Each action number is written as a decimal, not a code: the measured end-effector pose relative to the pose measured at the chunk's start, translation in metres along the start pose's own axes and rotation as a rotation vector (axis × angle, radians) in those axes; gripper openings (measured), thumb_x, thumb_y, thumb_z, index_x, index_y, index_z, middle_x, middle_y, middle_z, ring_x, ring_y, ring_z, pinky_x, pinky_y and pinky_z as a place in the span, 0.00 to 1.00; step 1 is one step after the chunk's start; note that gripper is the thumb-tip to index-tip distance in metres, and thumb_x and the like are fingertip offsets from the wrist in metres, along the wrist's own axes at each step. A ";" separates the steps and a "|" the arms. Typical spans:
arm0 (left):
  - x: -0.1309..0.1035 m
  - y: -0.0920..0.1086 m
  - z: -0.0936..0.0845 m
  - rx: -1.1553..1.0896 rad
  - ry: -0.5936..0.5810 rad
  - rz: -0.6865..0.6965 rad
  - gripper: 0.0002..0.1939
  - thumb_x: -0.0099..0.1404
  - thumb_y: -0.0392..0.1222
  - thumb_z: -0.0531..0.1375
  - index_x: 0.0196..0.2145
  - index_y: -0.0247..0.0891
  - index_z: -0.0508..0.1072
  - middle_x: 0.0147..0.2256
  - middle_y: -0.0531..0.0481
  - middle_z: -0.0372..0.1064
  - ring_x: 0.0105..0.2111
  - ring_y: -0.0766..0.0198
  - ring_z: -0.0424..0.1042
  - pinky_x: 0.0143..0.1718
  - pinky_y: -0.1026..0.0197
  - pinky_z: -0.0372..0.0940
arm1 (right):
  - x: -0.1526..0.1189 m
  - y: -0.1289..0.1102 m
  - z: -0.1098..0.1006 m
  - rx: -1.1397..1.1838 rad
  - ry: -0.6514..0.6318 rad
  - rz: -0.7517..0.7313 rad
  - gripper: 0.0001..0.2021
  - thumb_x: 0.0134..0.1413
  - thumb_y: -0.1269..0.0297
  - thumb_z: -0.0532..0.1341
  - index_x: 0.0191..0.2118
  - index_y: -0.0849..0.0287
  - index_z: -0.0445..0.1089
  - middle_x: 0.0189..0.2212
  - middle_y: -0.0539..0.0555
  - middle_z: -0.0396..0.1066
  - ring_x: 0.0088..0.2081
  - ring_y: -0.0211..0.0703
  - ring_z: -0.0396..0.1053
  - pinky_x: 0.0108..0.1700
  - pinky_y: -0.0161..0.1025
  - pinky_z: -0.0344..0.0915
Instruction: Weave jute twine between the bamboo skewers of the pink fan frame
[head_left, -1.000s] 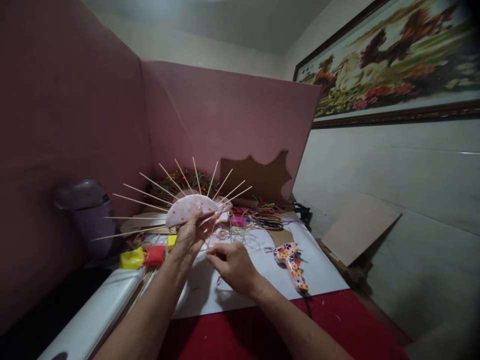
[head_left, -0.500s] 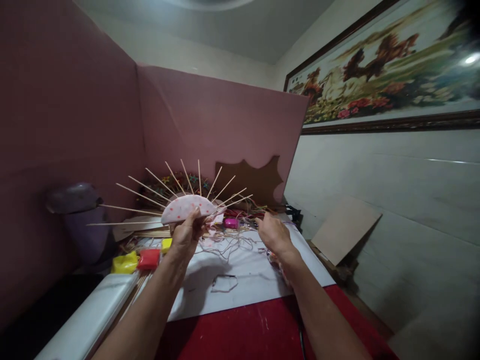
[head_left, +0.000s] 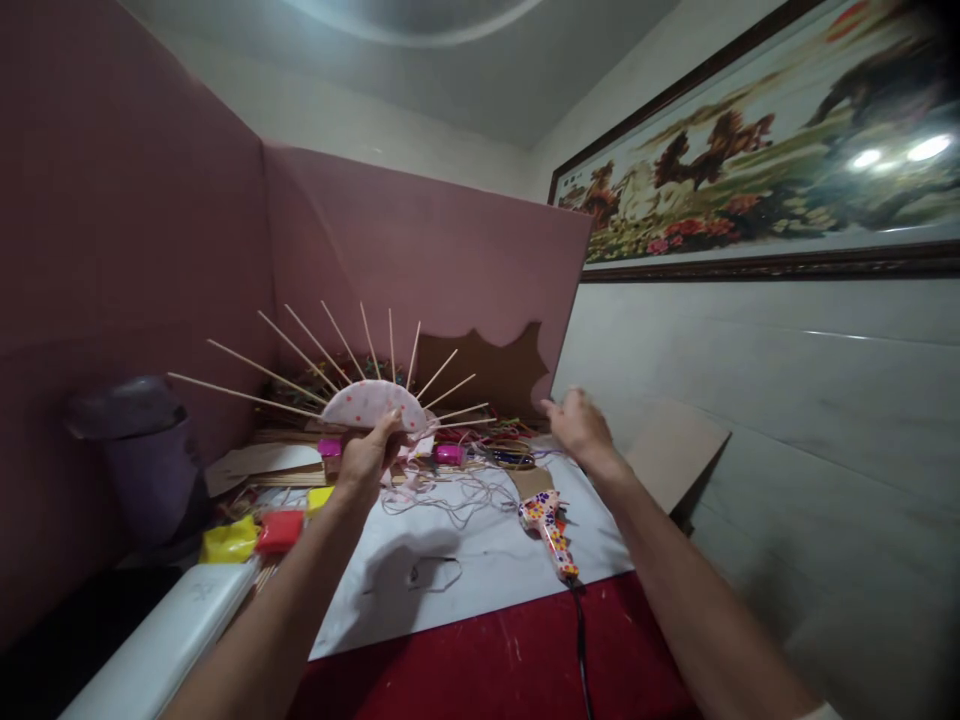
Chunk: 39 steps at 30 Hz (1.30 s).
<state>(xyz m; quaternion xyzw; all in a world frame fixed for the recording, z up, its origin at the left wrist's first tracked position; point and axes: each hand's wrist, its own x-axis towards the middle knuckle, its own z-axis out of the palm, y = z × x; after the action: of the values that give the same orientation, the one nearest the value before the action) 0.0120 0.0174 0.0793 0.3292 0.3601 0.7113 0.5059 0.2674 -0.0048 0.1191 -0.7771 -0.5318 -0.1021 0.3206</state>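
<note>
My left hand (head_left: 367, 450) grips a half-round, white piece with red spots (head_left: 375, 402) by its lower edge, thumb on the front face. Thin wooden sticks (head_left: 309, 335) fan out from the piece like rays. My right hand (head_left: 581, 428) is raised over the right side of the table, away from the spotted piece; its fingers are smeared, and I cannot make out anything in them. Below it, a flower-patterned glue gun (head_left: 550, 530) lies on the white sheet (head_left: 480, 590), its black cord running toward me.
Yellow (head_left: 230, 541) and red packets (head_left: 280, 531) lie at the left, near a white box (head_left: 169, 640). Tangled strings (head_left: 457, 505) and a magenta roll (head_left: 448, 455) sit mid-table. Behind stand a brown jagged cutout (head_left: 480, 370) and a pink partition (head_left: 420, 240). A lidded bin (head_left: 150, 470) is at left.
My right hand has risen and moved right, uncovering the glue gun. My left hand still holds the spotted piece, now tilted a little differently. The camera view has shifted slightly right.
</note>
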 end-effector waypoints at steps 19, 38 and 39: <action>-0.025 0.002 -0.002 -0.210 -0.139 -0.461 0.05 0.59 0.34 0.58 0.25 0.31 0.69 0.16 0.49 0.68 0.12 0.72 0.65 0.10 0.75 0.58 | -0.083 -0.085 0.061 1.635 -0.782 -0.003 0.28 0.42 0.36 0.57 0.31 0.61 0.69 0.25 0.52 0.71 0.26 0.35 0.65 0.25 0.31 0.56; -0.032 -0.057 -0.019 0.178 -0.217 -0.377 0.15 0.47 0.47 0.67 0.23 0.31 0.72 0.17 0.48 0.67 0.12 0.74 0.60 0.10 0.74 0.46 | -0.094 -0.068 0.119 1.842 -0.631 0.489 0.10 0.36 0.64 0.67 0.24 0.62 0.66 0.17 0.45 0.66 0.16 0.29 0.59 0.16 0.27 0.55; -0.033 -0.058 -0.019 0.200 -0.219 -0.391 0.15 0.46 0.46 0.68 0.22 0.31 0.72 0.17 0.49 0.67 0.13 0.74 0.61 0.10 0.74 0.46 | -0.093 -0.068 0.119 1.850 -0.612 0.505 0.10 0.36 0.65 0.67 0.23 0.62 0.65 0.17 0.45 0.66 0.16 0.29 0.59 0.16 0.26 0.55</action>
<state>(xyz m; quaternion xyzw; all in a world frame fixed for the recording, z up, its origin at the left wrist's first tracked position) 0.0335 -0.0040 0.0166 0.3769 0.4288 0.5207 0.6347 0.1462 0.0121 0.0065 -0.3058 -0.2813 0.6258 0.6601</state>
